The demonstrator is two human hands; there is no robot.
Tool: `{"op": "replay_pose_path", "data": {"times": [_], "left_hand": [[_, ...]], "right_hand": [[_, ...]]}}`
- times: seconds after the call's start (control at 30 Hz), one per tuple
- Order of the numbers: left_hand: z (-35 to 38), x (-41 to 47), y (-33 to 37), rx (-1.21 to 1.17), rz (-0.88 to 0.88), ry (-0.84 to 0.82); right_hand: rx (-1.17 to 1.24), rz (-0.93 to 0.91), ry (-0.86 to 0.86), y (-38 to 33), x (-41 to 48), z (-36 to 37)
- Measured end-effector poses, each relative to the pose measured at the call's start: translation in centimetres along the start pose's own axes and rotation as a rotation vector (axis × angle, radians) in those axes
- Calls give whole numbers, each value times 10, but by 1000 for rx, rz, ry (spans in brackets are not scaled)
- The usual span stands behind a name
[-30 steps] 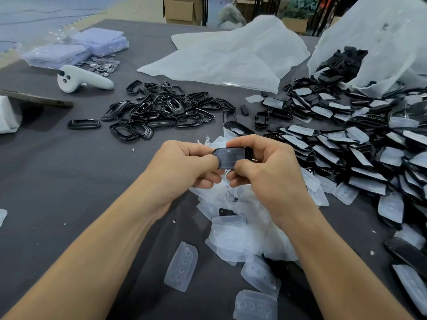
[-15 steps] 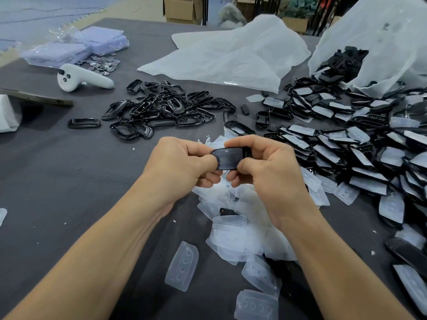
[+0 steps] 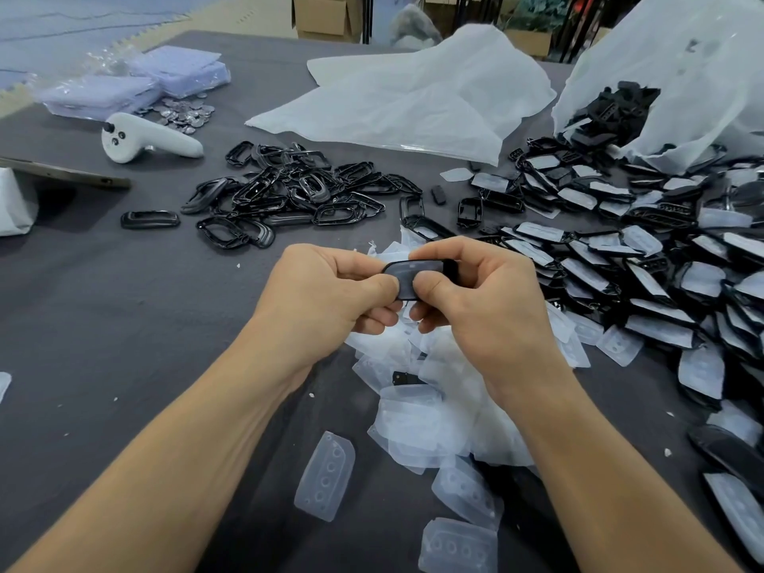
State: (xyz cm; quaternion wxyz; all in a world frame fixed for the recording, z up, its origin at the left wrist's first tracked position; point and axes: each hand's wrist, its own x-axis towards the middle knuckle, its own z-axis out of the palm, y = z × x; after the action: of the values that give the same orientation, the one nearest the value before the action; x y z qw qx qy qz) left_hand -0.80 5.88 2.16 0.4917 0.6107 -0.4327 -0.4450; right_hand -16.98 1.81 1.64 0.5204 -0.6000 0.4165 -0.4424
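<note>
Head view: thumb of right hand [image 3: 488,312] now covers black shell [image 3: 407,270].

The count runs: two hands, the left hand [image 3: 326,295] and the right hand [image 3: 488,308]; one black shell [image 3: 407,275]; one white controller [image 3: 149,138]; two purple packs [image 3: 99,95]; two white bags [image 3: 413,97]; black frames [image 3: 289,192], too many to count.
</note>
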Motion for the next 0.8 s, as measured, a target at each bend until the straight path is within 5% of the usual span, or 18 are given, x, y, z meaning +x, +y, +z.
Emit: {"op": "replay_pose_path", "data": {"times": [0.43, 0.8], "left_hand": [[-2, 0, 0, -86, -86, -176], [2, 1, -2, -39, -89, -30]], "right_hand": [[-28, -9, 51, 3, 1, -2], [-19, -13, 13, 2, -2, 2]]}}
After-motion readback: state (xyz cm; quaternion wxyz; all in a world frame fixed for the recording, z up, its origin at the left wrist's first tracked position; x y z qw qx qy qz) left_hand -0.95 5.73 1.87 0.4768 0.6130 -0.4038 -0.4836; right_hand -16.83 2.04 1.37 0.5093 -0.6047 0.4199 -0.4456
